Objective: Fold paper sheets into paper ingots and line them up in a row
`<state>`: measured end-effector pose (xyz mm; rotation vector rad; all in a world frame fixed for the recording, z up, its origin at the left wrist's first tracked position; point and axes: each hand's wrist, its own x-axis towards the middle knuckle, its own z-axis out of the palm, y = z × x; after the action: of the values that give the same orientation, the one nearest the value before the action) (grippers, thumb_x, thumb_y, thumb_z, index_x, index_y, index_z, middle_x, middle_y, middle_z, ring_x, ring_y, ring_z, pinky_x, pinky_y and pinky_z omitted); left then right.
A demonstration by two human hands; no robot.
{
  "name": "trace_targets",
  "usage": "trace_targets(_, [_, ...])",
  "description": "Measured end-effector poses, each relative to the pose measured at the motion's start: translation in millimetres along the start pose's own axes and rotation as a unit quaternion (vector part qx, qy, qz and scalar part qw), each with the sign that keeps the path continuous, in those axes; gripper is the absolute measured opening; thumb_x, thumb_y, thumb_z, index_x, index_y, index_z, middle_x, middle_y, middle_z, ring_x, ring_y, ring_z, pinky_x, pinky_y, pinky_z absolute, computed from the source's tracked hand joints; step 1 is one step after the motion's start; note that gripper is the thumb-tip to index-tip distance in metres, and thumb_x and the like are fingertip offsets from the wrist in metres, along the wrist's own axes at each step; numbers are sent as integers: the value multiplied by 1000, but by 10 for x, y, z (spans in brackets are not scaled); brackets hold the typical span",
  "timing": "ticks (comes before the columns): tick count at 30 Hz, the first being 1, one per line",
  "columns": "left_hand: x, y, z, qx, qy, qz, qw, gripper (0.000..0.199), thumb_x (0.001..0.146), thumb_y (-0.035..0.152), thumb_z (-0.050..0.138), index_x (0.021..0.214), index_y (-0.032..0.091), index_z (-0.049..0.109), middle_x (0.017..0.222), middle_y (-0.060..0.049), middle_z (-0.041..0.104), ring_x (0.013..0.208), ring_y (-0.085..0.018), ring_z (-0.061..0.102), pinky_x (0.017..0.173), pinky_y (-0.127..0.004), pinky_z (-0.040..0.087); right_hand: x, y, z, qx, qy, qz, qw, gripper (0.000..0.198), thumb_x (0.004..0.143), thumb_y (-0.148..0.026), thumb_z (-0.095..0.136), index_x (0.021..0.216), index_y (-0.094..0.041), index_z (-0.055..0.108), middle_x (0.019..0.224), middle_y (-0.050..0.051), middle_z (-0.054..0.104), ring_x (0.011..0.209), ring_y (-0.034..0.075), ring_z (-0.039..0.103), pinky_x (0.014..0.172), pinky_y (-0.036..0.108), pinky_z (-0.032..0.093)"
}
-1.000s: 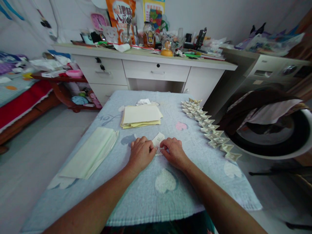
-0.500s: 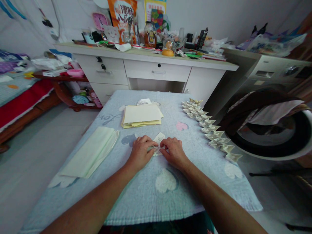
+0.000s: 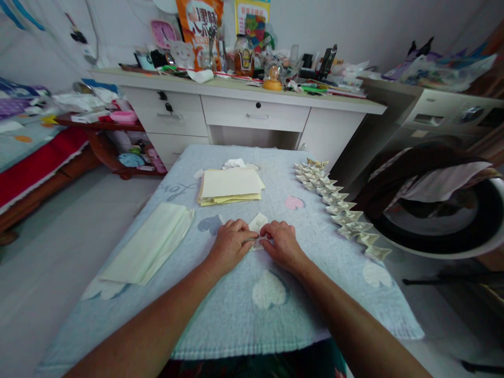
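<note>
Both hands meet over a small folded piece of paper [image 3: 258,221] at the middle of the cloth-covered table [image 3: 220,320]. My left hand [image 3: 232,242] has its thumb and forefinger closed on the paper's left side. From the right, my right hand [image 3: 284,242] pinches the same paper with bent fingers. The paper's top corner and a bit of its lower edge show; the fingers hide the rest. Beyond them lies a stack of pale yellow paper sheets [image 3: 231,184]. To the left are larger folded pale green sheets [image 3: 147,244].
Several folded paper pieces with pointed ends [image 3: 340,209] stand in rows along the table's right side. Crumpled white tissue [image 3: 233,163] lies behind the stack. A white desk [image 3: 255,113] with jars and bags stands behind, and a washing machine [image 3: 433,121] with its door open stands right.
My left thumb and forefinger have come closer together on the paper and reach slightly further right. The right hand has barely moved.
</note>
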<state>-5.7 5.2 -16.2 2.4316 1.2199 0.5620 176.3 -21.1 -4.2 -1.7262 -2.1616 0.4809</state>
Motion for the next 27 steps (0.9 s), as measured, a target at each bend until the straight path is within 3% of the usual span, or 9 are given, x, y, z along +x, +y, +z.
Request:
trace_targets(5, [-1,-10,3,10,0,6,1000,25,83,24,60,104,30,72,96,-4,60,94,-21,50,84,-35,38,8,179,-66,114,26,-46,992,15,82,-11,55,91,-19,63,85,2,59,82,15,52,76,30,35])
trace_targets(9, [1,-30,19,12,4,8,1000,23,83,24,61,102,30,72,96,-4,59,93,-21,50,82,-35,39,12,367,-142,194,76,-18,978,14,82,-10,52,87,-17,61,83,2,59,77,14,54,72,27,41])
trace_targets(15, [5,-29,21,15,4,6,1000,24,82,24,62,103,30,72,95,-3,59,93,-21,49,82,-35,39,-34,314,-203,118,31,-86,989,7,80,-14,60,80,-20,64,86,2,59,87,17,51,84,32,36])
trace_targets(19, [3,-15,20,18,7,10,1000,23,83,25,61,102,30,72,95,-4,59,93,-21,50,83,-36,39,-58,198,-137,62,-1,-77,995,7,81,-22,64,87,-22,66,94,3,57,94,20,47,85,34,33])
trace_targets(27, [5,3,29,15,13,7,1000,23,83,25,61,102,29,72,94,-4,59,93,-21,50,83,-36,39,-54,72,4,-51,4,-30,998,25,83,-44,61,93,-21,60,96,5,54,93,22,43,78,33,29])
